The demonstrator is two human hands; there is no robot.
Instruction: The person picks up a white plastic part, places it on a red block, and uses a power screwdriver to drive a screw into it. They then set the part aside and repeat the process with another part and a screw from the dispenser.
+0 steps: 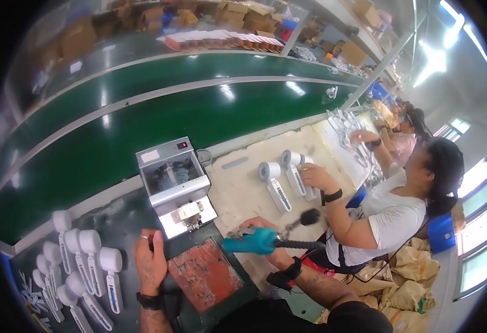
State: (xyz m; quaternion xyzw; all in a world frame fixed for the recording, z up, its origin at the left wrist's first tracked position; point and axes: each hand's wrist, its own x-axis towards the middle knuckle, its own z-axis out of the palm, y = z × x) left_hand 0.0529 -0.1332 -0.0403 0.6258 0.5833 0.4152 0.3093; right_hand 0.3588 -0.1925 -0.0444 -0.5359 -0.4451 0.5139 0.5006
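Note:
My right hand [281,260] is closed around a teal electric screwdriver [250,241], whose black ribbed cord end points right; the tool hides part of my grip. Beside the red, scuffed pad [206,275], my left hand [150,262] has its fingers curled and its thumb raised. Whatever its fingertips hold, if anything, is hidden. Just beyond it stands a grey metal screw feeder [172,150] with loose screws [171,175] in its tray. Several white handheld devices [110,261] with round heads and long handles lie at the left.
To the right, a co-worker's hand [316,177] is at white devices [277,191] on the pale tabletop [235,188]. Another person sits farther back by a pile of white parts [348,133]. A green conveyor belt [160,122] runs behind. Brown sacks [415,266] lie at lower right.

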